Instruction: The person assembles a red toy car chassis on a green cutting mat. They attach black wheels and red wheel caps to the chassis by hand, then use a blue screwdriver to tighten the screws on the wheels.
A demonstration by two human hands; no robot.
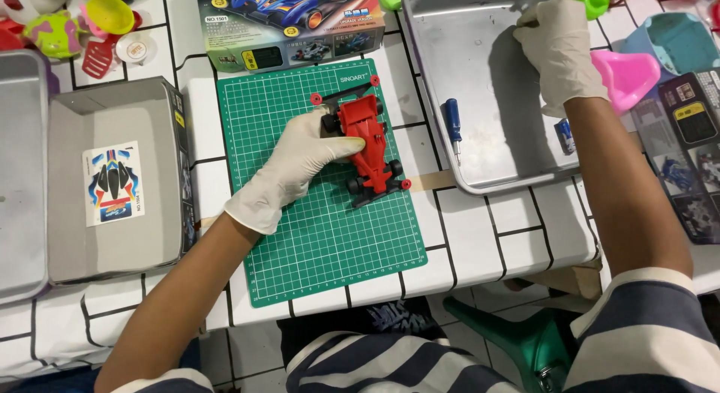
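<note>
- Far left: open grey cardboard box (pixel 112 183) on the white tiled counter (pixel 480 243); a sticker sheet (pixel 113 183) with a car drawing lies flat inside it.
- Left-centre: green cutting mat (pixel 330 243) with a white grid, flat on the counter; a printed toy-car box (pixel 289 22) just beyond its far edge.
- Left hand (pixel 296 168), white glove, fingers curled around the side of the red toy race car (pixel 369 149); car rests on the mat, black wheels down, nose toward the person.
- Right of the mat: metal tray (pixel 480 33); a blue-handled screwdriver (pixel 452 127) lies inside, near its left wall.
- Right hand (pixel 559 52), gloved, at the tray's far right rim, fingers bent; what it grips, cannot tell.
- Far right: pink plastic piece (pixel 630 74) beside that wrist.
</note>
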